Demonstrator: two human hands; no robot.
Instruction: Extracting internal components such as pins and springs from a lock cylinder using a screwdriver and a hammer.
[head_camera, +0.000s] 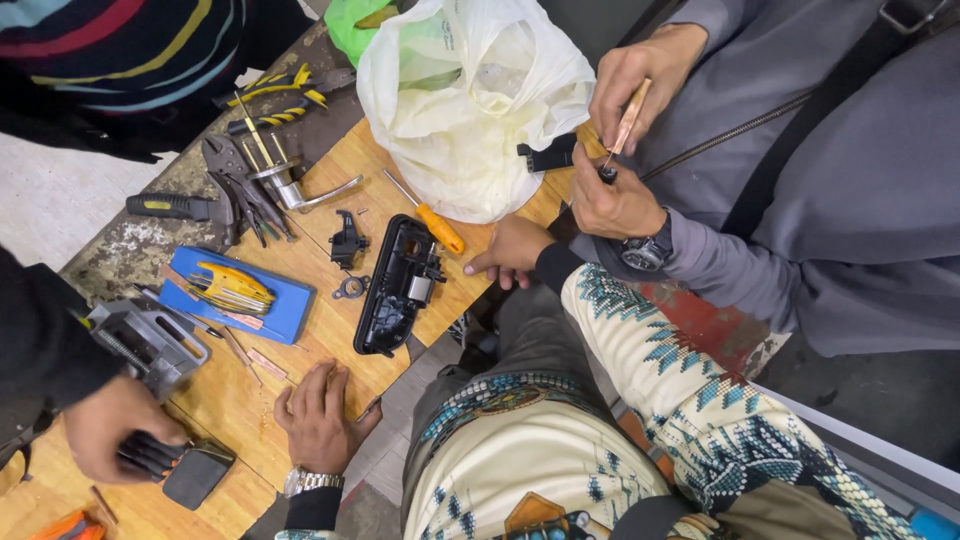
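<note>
As left hand, right hand rest, one black housing, maybe plastic

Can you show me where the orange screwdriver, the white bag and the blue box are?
orange screwdriver (440, 229), head view, on its orange handle.
white bag (470, 100), head view, on its crinkled middle.
blue box (285, 305), head view, on its bare lid.

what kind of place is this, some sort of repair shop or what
Probably a small repair or locksmith's bench. The worn wooden table carries pliers, a lever door handle, an orange-handled screwdriver and an opened black lock housing, with several people working around it.
</note>
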